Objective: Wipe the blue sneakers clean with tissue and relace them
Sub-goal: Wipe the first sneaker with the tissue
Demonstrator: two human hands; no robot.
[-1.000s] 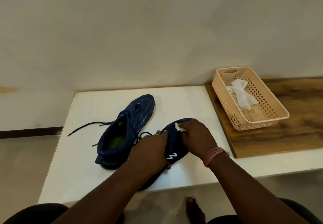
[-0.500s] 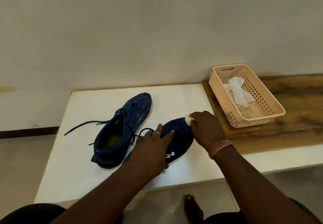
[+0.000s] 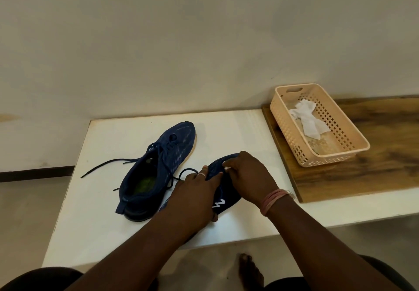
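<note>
Wiping the near sneaker's toe

My left hand (image 3: 195, 196) lay spread on the near sneaker (image 3: 223, 192) at the worktop's (image 3: 247, 129) front, pinning it; my right hand (image 3: 248, 177) pinched a tissue wad (image 3: 226, 164) against the toe. I judged short, firm strokes best. The second sneaker (image 3: 158, 168) sat beyond, laces loose; more tissue (image 3: 308, 118) lay in the basket (image 3: 353, 129).

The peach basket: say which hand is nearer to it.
Right. The right hand, wiping the sneaker's toe, lies just left of the peach basket; the left hand rests farther left.
</note>
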